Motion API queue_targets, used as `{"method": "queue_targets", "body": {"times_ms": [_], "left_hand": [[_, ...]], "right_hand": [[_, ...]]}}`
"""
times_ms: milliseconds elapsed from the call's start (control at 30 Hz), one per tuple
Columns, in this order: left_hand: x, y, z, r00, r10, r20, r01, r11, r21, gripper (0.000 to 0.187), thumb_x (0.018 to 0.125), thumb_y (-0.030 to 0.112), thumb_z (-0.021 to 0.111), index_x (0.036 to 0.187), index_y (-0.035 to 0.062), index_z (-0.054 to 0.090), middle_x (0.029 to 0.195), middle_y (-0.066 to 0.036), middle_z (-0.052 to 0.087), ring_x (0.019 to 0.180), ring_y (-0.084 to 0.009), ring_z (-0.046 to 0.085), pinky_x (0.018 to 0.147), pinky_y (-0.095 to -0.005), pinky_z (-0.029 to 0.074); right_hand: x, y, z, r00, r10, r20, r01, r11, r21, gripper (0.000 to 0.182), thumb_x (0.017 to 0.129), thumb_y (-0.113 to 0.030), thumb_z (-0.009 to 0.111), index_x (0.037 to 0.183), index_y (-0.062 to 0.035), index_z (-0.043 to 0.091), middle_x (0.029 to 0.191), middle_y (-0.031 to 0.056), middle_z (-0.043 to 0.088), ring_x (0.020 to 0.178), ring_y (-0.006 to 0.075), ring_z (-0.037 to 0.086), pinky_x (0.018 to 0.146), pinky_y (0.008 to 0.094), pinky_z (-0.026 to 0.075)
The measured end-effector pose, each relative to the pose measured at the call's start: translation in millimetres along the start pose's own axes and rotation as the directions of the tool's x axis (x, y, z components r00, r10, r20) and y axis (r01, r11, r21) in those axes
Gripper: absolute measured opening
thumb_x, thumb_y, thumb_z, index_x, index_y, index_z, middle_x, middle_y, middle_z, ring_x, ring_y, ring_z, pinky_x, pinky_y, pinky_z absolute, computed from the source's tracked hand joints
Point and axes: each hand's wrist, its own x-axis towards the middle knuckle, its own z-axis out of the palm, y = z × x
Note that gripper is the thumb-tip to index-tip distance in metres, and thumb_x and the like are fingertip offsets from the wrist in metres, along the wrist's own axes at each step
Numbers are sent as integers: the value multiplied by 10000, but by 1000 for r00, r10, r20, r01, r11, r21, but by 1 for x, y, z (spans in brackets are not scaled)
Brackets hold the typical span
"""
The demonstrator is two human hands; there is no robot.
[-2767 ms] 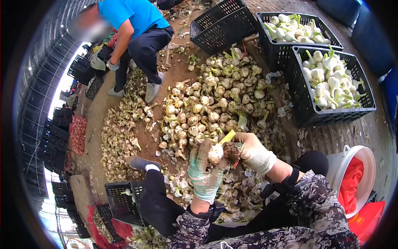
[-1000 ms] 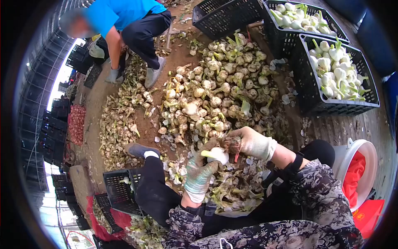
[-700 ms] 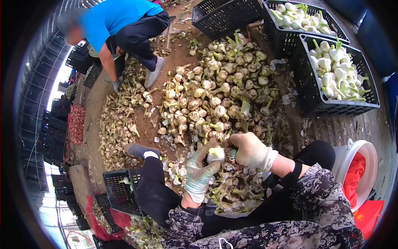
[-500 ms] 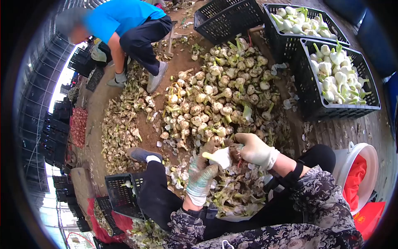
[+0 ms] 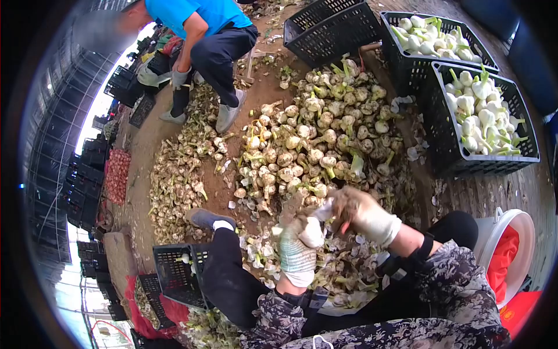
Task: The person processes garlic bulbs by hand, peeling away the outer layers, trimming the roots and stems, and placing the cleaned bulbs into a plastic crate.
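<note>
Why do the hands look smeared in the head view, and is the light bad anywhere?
Head view: motion blur softens the left hand, right hand and the pale white garlic bulb between them; the heap of unpeeled garlic bulbs stays sharp. Fisheye bends the black plastic crates and darkens the corners. Daylight blows out at the left edge, behind the person in the blue shirt.

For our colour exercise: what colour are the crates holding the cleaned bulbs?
Black, seen in the head view: crates of bulbs.
</note>
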Motion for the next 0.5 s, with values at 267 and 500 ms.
{"method": "queue_targets", "body": {"times_ms": [267,500], "left_hand": [[19,-34,-29,980,37,-195,-6,987,158,277,882,246,577,1087,61,567,889,-37,625,714,-132,591,617,-276,496],[14,-1,-43,991,-134,-30,119,950,-290,338,882,100,477,1207,32,541,1019,-104,635,963,-236,607,893,-398,507]], "right_hand": [[0,2,14,992,-58,-109,41,987,-153,240,857,-157,632,1005,5,536,803,62,606,664,114,592,537,239,498],[1,11,5,982,174,-67,-133,403,-905,155,805,-87,537,880,-49,668,907,162,653,807,301,641,758,380,510]]}}
